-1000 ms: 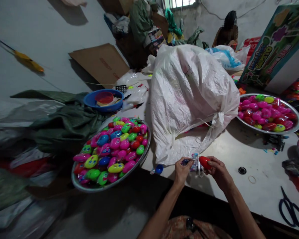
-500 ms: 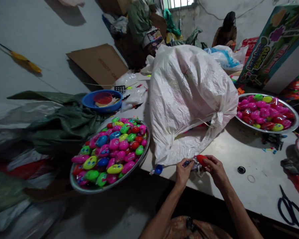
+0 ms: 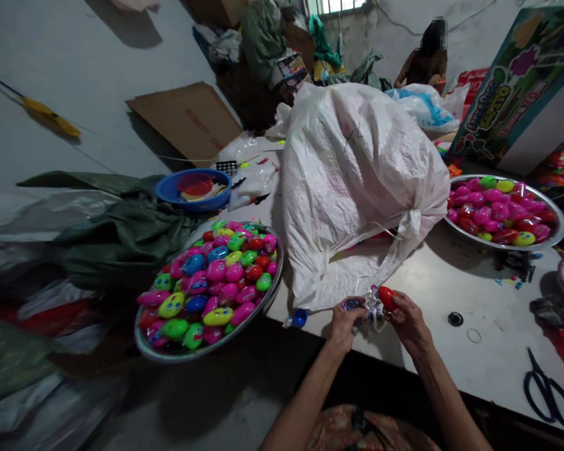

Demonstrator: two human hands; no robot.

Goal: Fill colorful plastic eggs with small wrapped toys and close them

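At the table's front edge my right hand [image 3: 410, 321] pinches a red plastic egg [image 3: 386, 298] between thumb and fingers. Just left of it, my left hand [image 3: 345, 324] is closed on a bunch of clear plastic wrappers [image 3: 372, 308] with small printed marks; the fingers partly hide the bunch. The egg is close beside the wrappers, and I cannot tell whether they touch. A blue cap-like piece [image 3: 300, 318] lies on the table left of my hands. Behind them stands a large white woven sack [image 3: 357, 169], tied at its lower right.
A metal basin [image 3: 143, 349] heaped with colourful wrapped eggs is at the left; a second basin [image 3: 560, 227] of eggs stands at the right. Scissors [image 3: 548, 394], a rubber band [image 3: 474, 336] and a black ring [image 3: 455, 319] lie at right. Another person [image 3: 423, 62] sits at the back.
The red egg has shifted slightly right and up, apart from where it overlapped the wrappers. More of the clear wrapper bunch now shows between my hands.
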